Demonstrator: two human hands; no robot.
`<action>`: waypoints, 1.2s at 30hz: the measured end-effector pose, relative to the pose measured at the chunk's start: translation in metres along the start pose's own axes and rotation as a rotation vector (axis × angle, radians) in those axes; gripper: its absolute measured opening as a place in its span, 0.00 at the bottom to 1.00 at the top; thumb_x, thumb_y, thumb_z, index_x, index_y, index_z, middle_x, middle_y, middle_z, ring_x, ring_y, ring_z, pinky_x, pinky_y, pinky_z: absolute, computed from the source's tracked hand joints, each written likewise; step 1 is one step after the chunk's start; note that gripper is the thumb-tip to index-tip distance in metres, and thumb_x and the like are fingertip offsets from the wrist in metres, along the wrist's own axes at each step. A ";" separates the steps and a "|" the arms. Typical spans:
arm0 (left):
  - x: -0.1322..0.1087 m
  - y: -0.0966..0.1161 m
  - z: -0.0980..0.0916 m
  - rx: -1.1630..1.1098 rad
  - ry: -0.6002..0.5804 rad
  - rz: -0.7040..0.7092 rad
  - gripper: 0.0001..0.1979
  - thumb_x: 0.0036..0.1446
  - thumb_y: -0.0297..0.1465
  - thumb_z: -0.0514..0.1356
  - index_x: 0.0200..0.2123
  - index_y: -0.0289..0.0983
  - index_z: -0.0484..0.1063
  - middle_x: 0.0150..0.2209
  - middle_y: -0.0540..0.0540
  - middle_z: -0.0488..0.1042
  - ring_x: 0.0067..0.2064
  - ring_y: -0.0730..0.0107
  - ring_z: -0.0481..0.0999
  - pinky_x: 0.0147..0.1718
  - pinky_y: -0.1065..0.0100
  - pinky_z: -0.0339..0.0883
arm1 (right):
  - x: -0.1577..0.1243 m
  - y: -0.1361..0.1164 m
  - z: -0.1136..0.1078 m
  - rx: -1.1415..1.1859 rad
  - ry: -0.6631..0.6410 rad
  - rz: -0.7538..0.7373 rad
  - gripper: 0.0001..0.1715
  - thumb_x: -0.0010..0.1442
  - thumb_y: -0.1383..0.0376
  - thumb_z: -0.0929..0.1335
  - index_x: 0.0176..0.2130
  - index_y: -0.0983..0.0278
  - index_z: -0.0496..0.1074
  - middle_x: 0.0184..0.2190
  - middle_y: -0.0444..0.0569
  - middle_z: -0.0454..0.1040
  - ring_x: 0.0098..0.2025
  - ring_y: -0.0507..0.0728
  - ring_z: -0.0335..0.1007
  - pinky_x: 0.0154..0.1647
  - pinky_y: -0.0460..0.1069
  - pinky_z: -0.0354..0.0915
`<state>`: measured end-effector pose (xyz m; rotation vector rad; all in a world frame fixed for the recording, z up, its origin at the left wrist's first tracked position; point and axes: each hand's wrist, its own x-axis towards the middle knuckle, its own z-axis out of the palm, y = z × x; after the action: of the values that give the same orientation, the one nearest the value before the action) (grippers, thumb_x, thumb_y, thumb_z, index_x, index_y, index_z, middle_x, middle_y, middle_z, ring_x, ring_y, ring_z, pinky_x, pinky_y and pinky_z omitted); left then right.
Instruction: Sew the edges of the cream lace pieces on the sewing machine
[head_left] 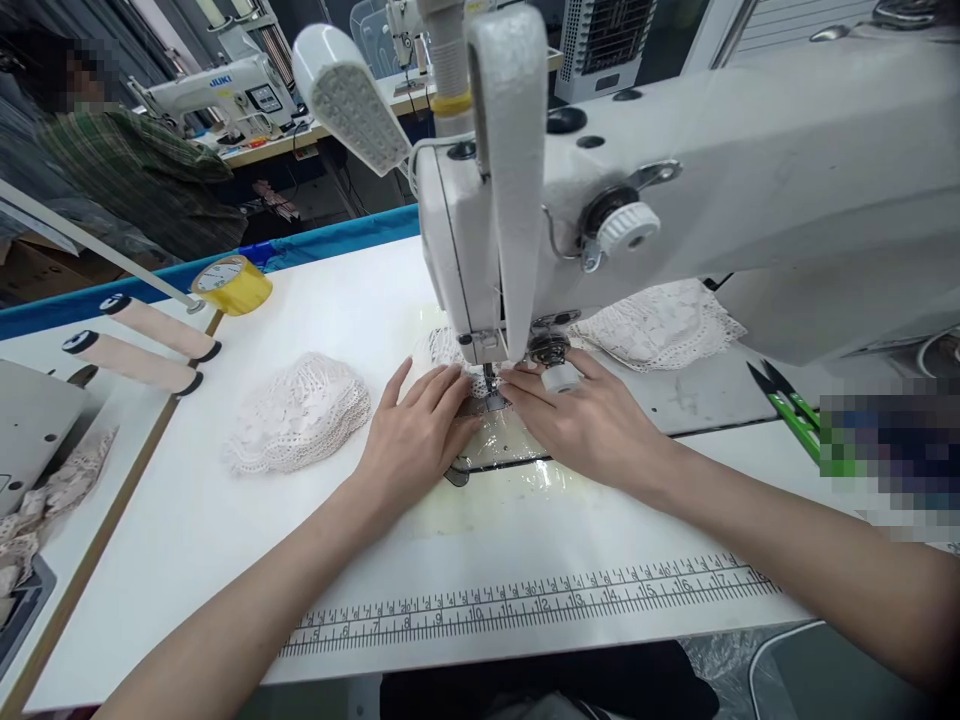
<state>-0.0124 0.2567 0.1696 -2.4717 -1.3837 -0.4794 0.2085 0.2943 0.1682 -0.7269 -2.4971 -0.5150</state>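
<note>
Work at a sewing machine (pixel 457 240), left to right. Well left of the fingers, two spools (pixel 142 360) and a tape roll (pixel 232 285); nearer them, a lace pile (pixel 296 415) on the counter (pixel 292 540). The left hand (pixel 416 425) lies palm down, its fingers outstretched and unclenched, tips on or just beside the lace (pixel 448 346). The lace lies just beyond these fingertips and between the two hands, at the foot (pixel 491 388); the step in hand appears to be steadying it there, and the next move would call for light, even guidance with fingertips clear of the foot. Its visible strip slants from beyond the left fingers toward the foot; its full long axis is hidden. The right hand (pixel 592 420) reaches leftward, fingers extended beside the foot; whether they pinch lace cannot be told. Beyond them, a second pile (pixel 664 325); farther right, scissors (pixel 796 415).
</note>
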 end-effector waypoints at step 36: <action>0.008 -0.009 -0.013 0.108 0.128 0.159 0.04 0.64 0.26 0.56 0.37 0.36 0.71 0.34 0.49 0.78 0.37 0.68 0.77 0.54 0.54 0.64 | -0.006 -0.011 -0.011 -0.021 0.033 -0.008 0.14 0.58 0.79 0.63 0.34 0.68 0.76 0.37 0.50 0.79 0.37 0.58 0.70 0.51 0.56 0.61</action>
<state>-0.0177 0.2628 0.1852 -2.3946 -1.1237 -0.5032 0.2103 0.2782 0.1714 -0.7109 -2.4685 -0.5528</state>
